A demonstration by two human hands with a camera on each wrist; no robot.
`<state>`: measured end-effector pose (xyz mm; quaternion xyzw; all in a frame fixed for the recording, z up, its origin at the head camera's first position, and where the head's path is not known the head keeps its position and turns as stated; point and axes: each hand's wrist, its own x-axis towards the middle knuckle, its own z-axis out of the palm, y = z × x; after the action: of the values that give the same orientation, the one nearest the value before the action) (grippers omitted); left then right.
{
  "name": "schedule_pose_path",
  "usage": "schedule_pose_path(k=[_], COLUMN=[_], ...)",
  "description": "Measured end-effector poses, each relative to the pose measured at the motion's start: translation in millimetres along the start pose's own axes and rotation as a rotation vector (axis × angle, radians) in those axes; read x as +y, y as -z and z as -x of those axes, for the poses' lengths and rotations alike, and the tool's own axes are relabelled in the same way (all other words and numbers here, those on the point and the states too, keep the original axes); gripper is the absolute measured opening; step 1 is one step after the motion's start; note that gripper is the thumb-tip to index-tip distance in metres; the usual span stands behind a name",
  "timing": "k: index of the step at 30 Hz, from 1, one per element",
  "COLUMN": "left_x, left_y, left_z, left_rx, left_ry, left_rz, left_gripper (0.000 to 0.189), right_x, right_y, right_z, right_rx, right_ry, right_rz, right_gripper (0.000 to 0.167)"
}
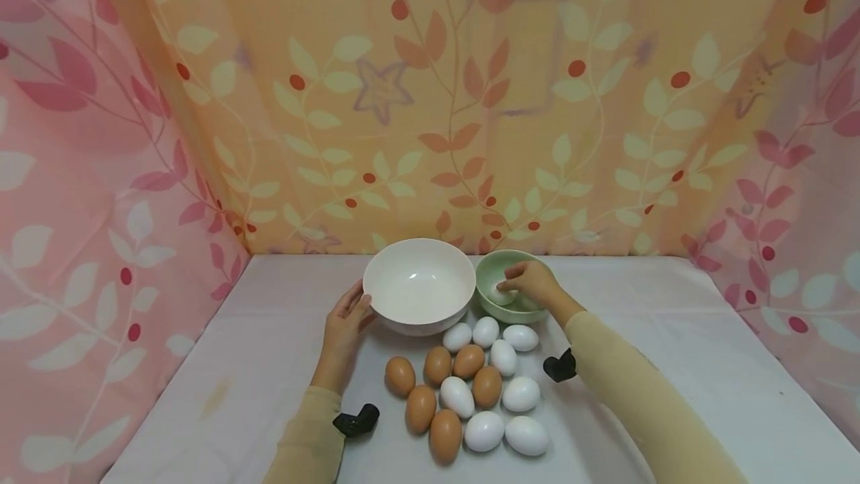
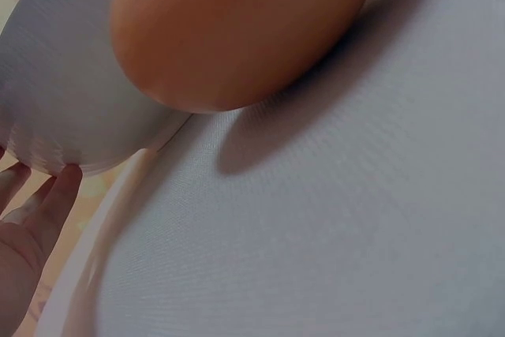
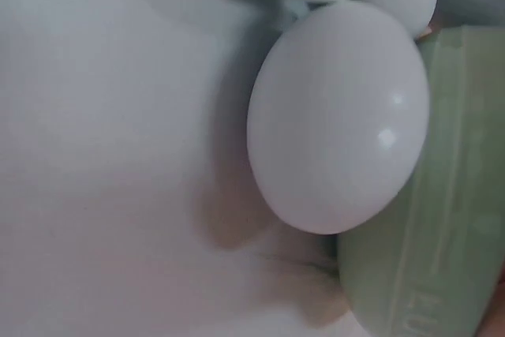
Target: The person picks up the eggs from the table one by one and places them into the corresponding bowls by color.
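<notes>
My left hand [image 1: 344,327] rests its fingertips against the left side of a large white bowl [image 1: 419,282]. The left wrist view shows those fingers [image 2: 59,203] fairly straight on the bowl's outer wall [image 2: 63,69]. Over the small green bowl [image 1: 517,314], my right hand [image 1: 534,284] reaches inside and holds a white egg [image 1: 499,294] low in it with thumb and fingers. Part of that egg is hidden by the hand. In the right wrist view, the green bowl's outer wall [image 3: 442,234] stands beside a white egg [image 3: 339,116] on the table.
Several brown eggs [image 1: 421,408] and several white eggs [image 1: 484,432] lie loose on the white cloth [image 1: 222,364] in front of the bowls. A brown egg [image 2: 245,29] is close to the left wrist camera. A patterned curtain [image 1: 437,110] hangs behind the table.
</notes>
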<state>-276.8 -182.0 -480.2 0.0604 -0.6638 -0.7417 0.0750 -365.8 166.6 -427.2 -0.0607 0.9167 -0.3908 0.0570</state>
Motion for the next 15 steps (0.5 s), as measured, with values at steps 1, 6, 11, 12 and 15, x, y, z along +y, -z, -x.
schedule_pose_path(k=[1, 6, 11, 12, 15], left_x=[0.1, 0.2, -0.2, -0.5, -1.4], left_y=[-0.1, -0.4, -0.2, -0.2, -0.4], left_z=[-0.2, -0.8, -0.5, -0.6, -1.3], left_rx=[0.000, -0.003, 0.006, 0.008, 0.008], left_ry=[0.000, 0.001, 0.002, 0.002, 0.000], left_rz=[0.002, 0.011, 0.016, 0.022, 0.032], left_gripper=[0.054, 0.054, 0.053, 0.053, 0.053], right_x=[-1.2, -8.8, -14.6, -14.8, -14.9], right_y=[1.6, 11.0, 18.2, 19.3, 21.7], right_z=[2.4, 20.1, 41.5, 45.8, 59.2], right_rx=[0.001, 0.005, 0.011, 0.014, 0.013], right_ry=[0.011, 0.056, 0.047, 0.046, 0.050], right_rz=[-0.004, -0.078, -0.169, -0.181, -0.223], right_gripper=[0.047, 0.047, 0.047, 0.047, 0.047])
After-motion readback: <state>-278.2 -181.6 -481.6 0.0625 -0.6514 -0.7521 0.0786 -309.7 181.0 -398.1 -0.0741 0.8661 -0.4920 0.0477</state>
